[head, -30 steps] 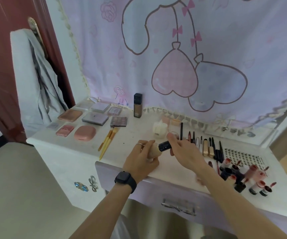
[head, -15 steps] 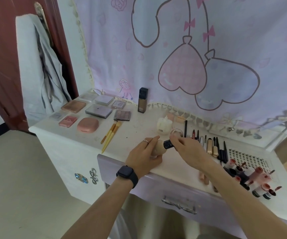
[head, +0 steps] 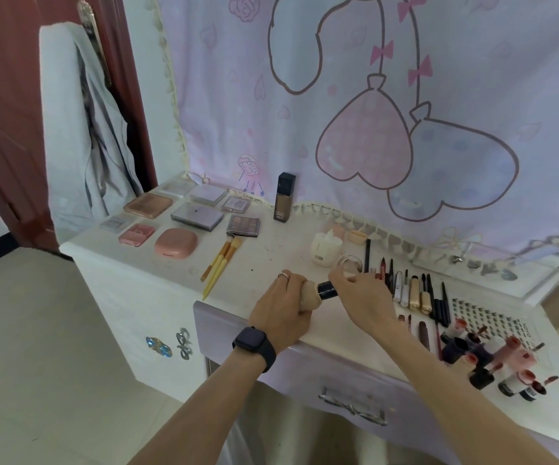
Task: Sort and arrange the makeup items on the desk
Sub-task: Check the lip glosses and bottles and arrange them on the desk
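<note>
My left hand [head: 283, 308] is wrapped around a beige foundation bottle [head: 310, 293] held above the desk's front edge. The fingers of my right hand [head: 360, 297] pinch the bottle's black cap [head: 326, 289]. A row of pencils and slim tubes [head: 409, 286] lies just right of my hands. Lip products [head: 496, 360] stand clustered at the right front. Compacts and palettes [head: 184, 223] are laid out at the back left, with yellow-handled brushes [head: 221, 263] beside them. A tall dark foundation bottle [head: 284, 198] stands against the curtain.
A white pump jar [head: 325, 246] and a clear lid [head: 348, 263] sit behind my hands. The white desk [head: 271, 256] has a lilac drawer [head: 338, 374] below. A patterned curtain [head: 372, 112] hangs behind; a grey garment [head: 83, 135] hangs on the door at left.
Both hands stay on the beige bottle and its black cap, with my right fingers shifting around the cap. The view has moved slightly closer and to the left.
</note>
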Available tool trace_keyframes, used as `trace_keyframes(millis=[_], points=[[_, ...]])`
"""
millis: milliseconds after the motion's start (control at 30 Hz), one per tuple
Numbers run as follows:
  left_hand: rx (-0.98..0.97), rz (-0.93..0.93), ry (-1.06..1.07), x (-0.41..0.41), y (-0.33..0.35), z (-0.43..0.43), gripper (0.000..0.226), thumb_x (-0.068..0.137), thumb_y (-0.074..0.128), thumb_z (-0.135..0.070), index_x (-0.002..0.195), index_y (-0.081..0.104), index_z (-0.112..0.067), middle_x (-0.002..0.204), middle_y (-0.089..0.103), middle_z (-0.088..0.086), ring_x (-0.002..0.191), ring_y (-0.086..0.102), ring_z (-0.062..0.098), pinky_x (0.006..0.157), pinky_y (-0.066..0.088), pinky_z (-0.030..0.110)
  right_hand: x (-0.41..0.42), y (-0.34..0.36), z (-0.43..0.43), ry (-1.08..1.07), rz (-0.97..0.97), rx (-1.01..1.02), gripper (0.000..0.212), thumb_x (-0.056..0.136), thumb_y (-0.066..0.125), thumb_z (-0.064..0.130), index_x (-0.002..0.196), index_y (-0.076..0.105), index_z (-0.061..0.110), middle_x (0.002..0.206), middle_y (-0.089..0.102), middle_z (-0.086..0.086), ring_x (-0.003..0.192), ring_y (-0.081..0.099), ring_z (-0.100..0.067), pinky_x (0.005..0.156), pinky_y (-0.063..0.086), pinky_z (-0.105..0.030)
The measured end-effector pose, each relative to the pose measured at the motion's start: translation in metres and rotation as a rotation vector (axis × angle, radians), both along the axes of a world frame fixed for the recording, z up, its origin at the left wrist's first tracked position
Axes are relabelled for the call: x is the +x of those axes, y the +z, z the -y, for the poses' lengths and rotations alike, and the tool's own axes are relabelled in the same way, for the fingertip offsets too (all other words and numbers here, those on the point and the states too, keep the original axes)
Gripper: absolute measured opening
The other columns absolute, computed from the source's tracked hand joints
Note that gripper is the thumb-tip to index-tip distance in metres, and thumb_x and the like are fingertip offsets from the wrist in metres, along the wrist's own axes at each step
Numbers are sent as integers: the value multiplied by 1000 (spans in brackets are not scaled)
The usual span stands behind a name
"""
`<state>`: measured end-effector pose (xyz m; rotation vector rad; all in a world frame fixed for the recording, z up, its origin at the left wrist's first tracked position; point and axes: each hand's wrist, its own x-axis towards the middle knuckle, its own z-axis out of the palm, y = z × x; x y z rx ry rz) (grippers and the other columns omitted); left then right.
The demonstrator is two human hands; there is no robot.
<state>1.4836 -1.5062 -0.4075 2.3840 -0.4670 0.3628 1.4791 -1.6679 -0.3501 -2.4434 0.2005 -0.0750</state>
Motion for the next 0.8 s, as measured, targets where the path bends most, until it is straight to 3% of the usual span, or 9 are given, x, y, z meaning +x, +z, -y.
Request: trace_keyframes(millis=[67,167,267,367,533,600,667,733,800], points=[[-21,-33,15,1,0,-2,26,85,64,-12,110,55,-10,103,54,5,75,48,20,62,40,30,-2,-6,-5,9,40,47,65,94,46,49,36,34,22,37,30,8,39,31,-11,52,26,-32],[-58,-83,33,2,0,-5,25,84,65,-16,107,55,-13,99,56,2,74,55,23,64,48,36,-5,-7,-13,86,163,8,55,93,42,50,43,41,26,41,32,7,43,34,-11,51,22,-29],[-74,-87,54,1,0,-4,23,85,65,-19,105,54,-15,92,50,-4,72,53,22,62,46,34,-4,-1,-10,224,232,-73,50,95,33,55,55,35,26,55,39,7,50,35,-12,52,27,-31],[-72,-60,54,0,0,-2,23,86,64,-21,106,55,-15,90,45,-7,68,48,20,59,40,30,-5,2,6,320,155,-91,44,102,34,56,73,48,26,71,51,3,58,44,-11,58,36,-30],[-58,-51,50,1,-1,-3,25,85,63,-23,108,55,-15,93,45,-7,71,50,20,63,48,35,-5,15,24,411,-11,32,9,102,53,38,100,57,46,102,62,22,67,62,-2,63,42,-18],[-56,-53,51,1,-2,-3,26,86,63,-24,109,55,-16,94,45,-7,70,47,18,63,48,35,-6,20,23,411,-10,63,14,100,58,33,107,56,45,108,62,22,73,66,-8,61,45,-16],[-55,-46,49,1,-2,-3,26,86,64,-24,108,55,-16,93,43,-8,69,46,17,62,47,34,-6,27,20,346,-13,36,20,96,58,51,113,55,41,110,64,21,77,67,-8,69,47,-20],[-56,-33,48,1,-3,-3,25,86,64,-23,108,56,-15,92,43,-8,67,44,16,58,41,30,-5,33,17,276,-52,-98,47,90,42,76,105,59,35,93,70,19,74,65,-4,70,45,-24],[-61,-21,45,1,-4,-3,24,86,64,-24,107,56,-15,92,46,-6,67,44,16,57,36,26,-3,35,15,282,-71,-227,60,93,32,76,87,64,26,73,72,19,63,62,-3,64,42,-23]])
